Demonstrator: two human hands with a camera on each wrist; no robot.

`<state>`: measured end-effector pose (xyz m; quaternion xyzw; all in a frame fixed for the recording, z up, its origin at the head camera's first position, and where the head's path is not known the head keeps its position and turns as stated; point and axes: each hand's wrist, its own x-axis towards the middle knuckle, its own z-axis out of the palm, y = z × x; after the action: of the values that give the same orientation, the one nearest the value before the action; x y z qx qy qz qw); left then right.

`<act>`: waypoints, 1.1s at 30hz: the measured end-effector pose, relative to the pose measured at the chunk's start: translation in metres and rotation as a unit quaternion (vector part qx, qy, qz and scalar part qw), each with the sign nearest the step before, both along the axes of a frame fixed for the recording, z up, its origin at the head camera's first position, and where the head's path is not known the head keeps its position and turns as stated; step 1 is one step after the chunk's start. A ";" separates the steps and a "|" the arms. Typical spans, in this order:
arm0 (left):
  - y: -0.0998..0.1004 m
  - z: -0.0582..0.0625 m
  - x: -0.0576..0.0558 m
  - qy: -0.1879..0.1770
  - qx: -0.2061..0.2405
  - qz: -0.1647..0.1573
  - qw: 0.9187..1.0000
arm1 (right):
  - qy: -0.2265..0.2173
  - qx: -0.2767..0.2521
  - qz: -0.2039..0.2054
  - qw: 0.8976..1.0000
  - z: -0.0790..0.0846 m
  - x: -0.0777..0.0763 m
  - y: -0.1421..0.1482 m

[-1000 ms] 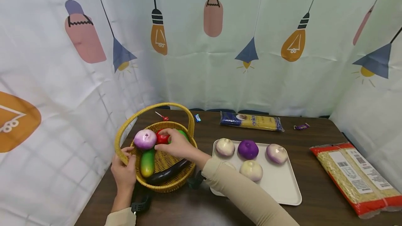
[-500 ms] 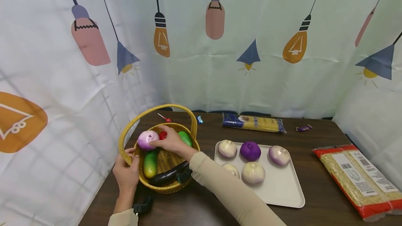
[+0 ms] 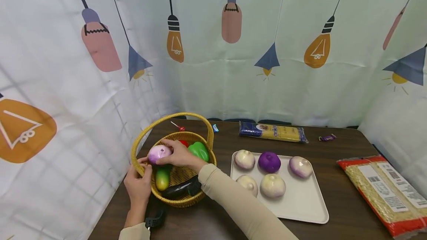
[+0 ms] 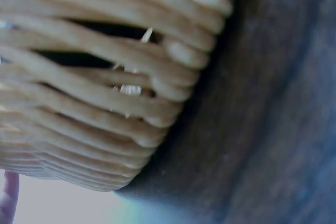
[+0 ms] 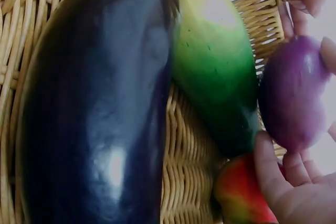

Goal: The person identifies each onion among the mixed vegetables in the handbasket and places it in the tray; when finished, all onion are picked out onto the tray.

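Observation:
A round purple-and-white onion (image 3: 159, 153) sits at the left rim of a yellow wicker basket (image 3: 181, 203). My right hand (image 3: 181, 155) holds this onion with its fingers and thumb around it. With curled fingers, my left hand (image 3: 138, 186) grips the basket's left rim by the foot of the handle. In the basket lie a dark eggplant (image 5: 100, 108), a green-and-yellow oblong fruit (image 5: 218, 61), a red-and-yellow fruit (image 5: 241, 187) and a green bell pepper (image 3: 199, 150). The left wrist view shows mostly the basket's woven wall (image 4: 94, 93).
Right of the basket is a white tray (image 3: 308, 206) bearing several purple and whitish onions (image 3: 269, 162). A yellow-and-blue pasta pack (image 3: 273, 132), a lollipop (image 3: 180, 128) and wrapped candies (image 3: 327, 137) lie behind. A red-edged noodle bag (image 3: 383, 192) lies at the far right.
My right hand has moved left from over the red fruit and taken hold of the onion. The green pepper now shows fully. My left hand keeps its grip on the basket.

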<state>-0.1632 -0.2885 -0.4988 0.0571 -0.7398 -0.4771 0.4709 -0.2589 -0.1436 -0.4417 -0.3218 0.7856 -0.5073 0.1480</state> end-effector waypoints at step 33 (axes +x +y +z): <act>0.021 0.032 0.014 -0.035 0.022 -0.010 0.999 | 0.041 -0.090 -0.083 0.992 0.037 0.075 0.216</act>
<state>-0.1489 -0.2680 -0.4670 0.0764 -0.7459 -0.4956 0.4383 -0.1842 0.0727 -0.4042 -0.2881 0.7662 -0.5727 0.0438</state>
